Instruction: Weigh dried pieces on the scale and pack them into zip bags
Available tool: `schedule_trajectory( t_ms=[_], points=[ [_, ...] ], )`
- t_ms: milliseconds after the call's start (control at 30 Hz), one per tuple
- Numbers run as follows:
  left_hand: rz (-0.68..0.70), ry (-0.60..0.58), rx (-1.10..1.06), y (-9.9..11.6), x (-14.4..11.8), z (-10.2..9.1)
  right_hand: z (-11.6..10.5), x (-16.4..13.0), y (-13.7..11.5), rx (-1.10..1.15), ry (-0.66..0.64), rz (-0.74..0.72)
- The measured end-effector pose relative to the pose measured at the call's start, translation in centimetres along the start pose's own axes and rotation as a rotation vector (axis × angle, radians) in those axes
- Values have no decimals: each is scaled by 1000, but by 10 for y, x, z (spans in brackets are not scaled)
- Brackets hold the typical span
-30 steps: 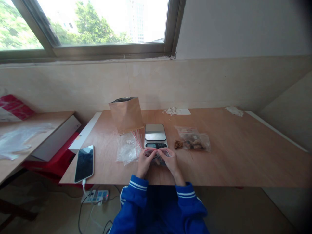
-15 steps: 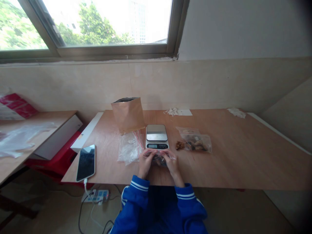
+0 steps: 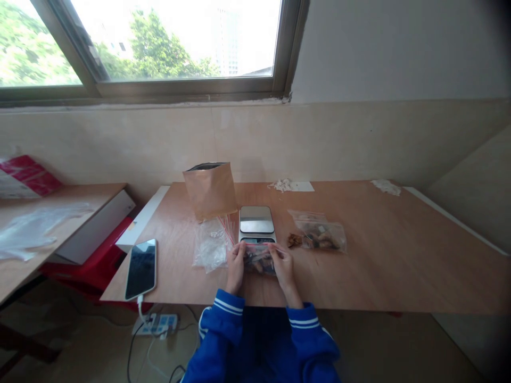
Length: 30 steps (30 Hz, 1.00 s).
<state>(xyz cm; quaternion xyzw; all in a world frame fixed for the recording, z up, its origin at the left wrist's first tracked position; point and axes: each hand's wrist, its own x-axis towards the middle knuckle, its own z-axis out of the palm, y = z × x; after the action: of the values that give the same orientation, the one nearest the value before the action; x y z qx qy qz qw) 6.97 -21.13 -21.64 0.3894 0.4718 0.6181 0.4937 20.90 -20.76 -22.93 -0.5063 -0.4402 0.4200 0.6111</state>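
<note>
Your left hand [image 3: 235,266] and your right hand [image 3: 284,267] are both pinched on the top edge of a small clear zip bag [image 3: 259,259], one hand at each upper corner, so the bag hangs stretched between them just above the near edge of the wooden table [image 3: 399,255]. The bag is see-through plastic with a thin red line running along its mouth, and its lower part is filled with brown and pale lumps (too small here to say what they are). It looks slightly slack in the middle, and its top edge sits right in front of the display of the small kitchen scale [image 3: 256,223]; whether it touches the scale cannot be told.

The scale has a bare, shiny steel platform. To its left lies a loose heap of empty clear bags with red strips [image 3: 211,242], and behind those a brown paper pouch [image 3: 210,189] stands upright with its top open. To the right of the scale lies another filled clear bag [image 3: 321,234], flat on the table, with a few brown bits just beside its left end. A phone [image 3: 140,267] lies face up near the table's left corner with a white cable leading off its near end. Your blue sleeves with white cuff stripes reach in from below.
</note>
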Motion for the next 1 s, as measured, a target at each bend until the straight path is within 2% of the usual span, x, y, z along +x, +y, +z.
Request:
schedule_trajectory(
  t_ms=[167,400,533,700,767,1000],
  points=[
    [-29,60,22,8,-2,0,-12,1,5,-62,143,-8],
    [-86,122,38,3,1,-1,-10,-3,0,-187,228,-48],
    [-54,159,79,5,1,-2,-9,-4,-3,-150,207,-12],
    [-26,22,126,11,-4,-2,-9,-6,-9,-75,104,-22],
    [-21,30,127,10,-3,-3,-9,-6,-11,-48,81,-13],
    [-115,47,34,-3,2,-4,-7,-10,-7,-8,136,14]
  ],
)
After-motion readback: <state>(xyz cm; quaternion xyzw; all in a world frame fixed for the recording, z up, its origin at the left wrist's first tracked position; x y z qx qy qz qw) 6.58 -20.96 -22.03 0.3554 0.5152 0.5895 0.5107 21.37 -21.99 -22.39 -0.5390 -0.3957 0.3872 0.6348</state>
